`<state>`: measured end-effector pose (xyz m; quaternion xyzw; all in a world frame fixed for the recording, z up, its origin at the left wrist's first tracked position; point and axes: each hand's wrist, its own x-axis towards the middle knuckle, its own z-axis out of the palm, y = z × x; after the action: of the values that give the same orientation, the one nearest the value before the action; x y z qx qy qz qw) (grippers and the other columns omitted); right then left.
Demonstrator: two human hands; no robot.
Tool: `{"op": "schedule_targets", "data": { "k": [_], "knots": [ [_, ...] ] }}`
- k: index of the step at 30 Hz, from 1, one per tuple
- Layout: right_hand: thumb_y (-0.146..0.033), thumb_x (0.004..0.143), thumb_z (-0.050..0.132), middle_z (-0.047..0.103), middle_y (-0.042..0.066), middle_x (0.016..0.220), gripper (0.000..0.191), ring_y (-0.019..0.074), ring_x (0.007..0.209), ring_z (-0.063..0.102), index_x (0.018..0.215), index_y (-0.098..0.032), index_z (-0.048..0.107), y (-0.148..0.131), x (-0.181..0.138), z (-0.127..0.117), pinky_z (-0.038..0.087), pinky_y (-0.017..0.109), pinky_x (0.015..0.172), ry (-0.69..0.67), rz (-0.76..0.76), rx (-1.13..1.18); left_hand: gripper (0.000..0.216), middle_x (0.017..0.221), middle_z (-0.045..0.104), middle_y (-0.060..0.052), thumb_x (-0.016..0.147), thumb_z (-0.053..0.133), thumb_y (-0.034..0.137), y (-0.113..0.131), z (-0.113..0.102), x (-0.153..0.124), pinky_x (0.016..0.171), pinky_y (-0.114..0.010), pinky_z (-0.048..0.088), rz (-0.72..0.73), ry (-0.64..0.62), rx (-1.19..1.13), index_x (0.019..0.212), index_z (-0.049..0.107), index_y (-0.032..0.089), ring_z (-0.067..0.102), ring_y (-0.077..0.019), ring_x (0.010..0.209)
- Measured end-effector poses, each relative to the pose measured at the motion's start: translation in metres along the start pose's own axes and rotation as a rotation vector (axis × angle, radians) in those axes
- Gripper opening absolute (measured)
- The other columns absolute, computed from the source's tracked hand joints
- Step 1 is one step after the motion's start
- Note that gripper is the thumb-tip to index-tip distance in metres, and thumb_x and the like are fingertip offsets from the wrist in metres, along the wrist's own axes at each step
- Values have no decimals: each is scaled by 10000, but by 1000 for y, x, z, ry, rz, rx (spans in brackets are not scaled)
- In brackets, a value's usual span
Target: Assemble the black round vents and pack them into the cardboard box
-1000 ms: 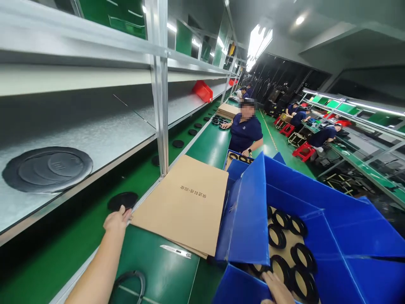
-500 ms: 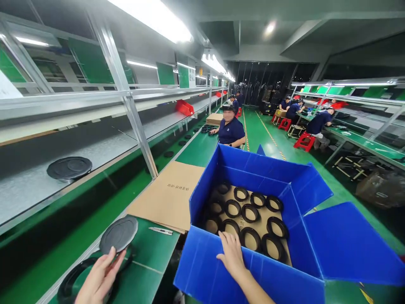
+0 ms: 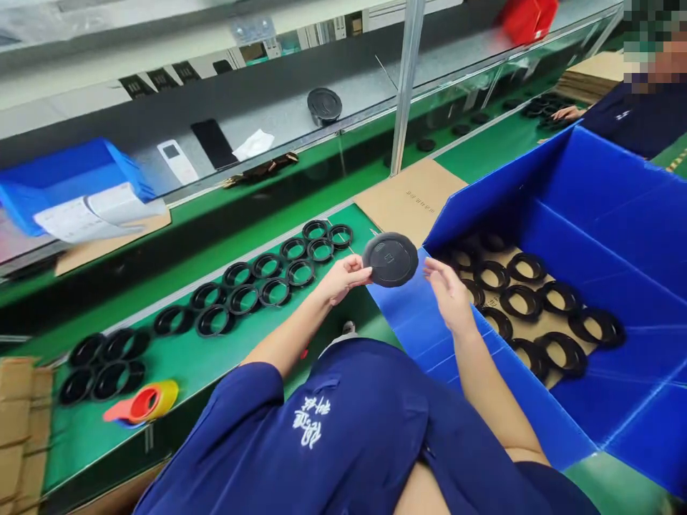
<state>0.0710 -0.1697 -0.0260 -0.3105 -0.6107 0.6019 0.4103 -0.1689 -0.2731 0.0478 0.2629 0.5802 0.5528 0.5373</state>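
Observation:
A flat black round lid (image 3: 390, 259) with faint raised marks is pinched at its left edge by my left hand (image 3: 345, 277). Its broad face is turned up toward me. Just off the lid's right edge is my right hand (image 3: 446, 287), fingers apart and holding nothing. Below and to the right stands an open blue box (image 3: 617, 207), its near flap (image 3: 416, 322) folded out under the lid. Inside, several black rings (image 3: 610, 330) lie on a cardboard sheet. More black rings (image 3: 244, 312) stand in rows on the green bench to the left.
Flat cardboard (image 3: 411, 197) lies behind the box's flap. A similar black lid (image 3: 325, 106) rests on the shelf, near a phone (image 3: 213, 143) and a blue bin (image 3: 69, 172). Tape rolls (image 3: 164, 398) sit at the bench's front edge. A co-worker (image 3: 638, 114) sits beyond the box.
My view has swung left and down. My right hand has left the box's near edge and is beside the lid. My left hand still holds the lid, whose face now shows raised marks.

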Motion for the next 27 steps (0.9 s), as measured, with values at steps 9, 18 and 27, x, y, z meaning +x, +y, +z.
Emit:
{"op": "schedule_targets", "data": {
  "k": [9,18,27],
  "knots": [
    [-534,786,839,730,118,1244,602,267,1089,707,1241,-187,653,-23,23,75,633,414,865,-193,348,408,519,973,722,-9,670,945,421,-7,-24,-7,837,-287,556,162,34,-170,1010,622,202,687,-143,878],
    [-548,824,787,718,93,1212,563,233,1018,693,1248,-225,608,-34,42,192,619,372,805,-343,345,337,513,1101,769,-96,716,745,520,0,-94,-1,1114,-494,484,92,22,-752,1081,702,162,639,-336,1242],
    [-680,924,589,474,-36,689,504,125,657,438,768,-223,446,-26,85,282,408,275,619,-4,0,-223,496,1151,764,-120,682,593,386,36,-162,2,1099,-520,507,118,74,-774,1091,698,126,628,-358,1274]
  ]
}}
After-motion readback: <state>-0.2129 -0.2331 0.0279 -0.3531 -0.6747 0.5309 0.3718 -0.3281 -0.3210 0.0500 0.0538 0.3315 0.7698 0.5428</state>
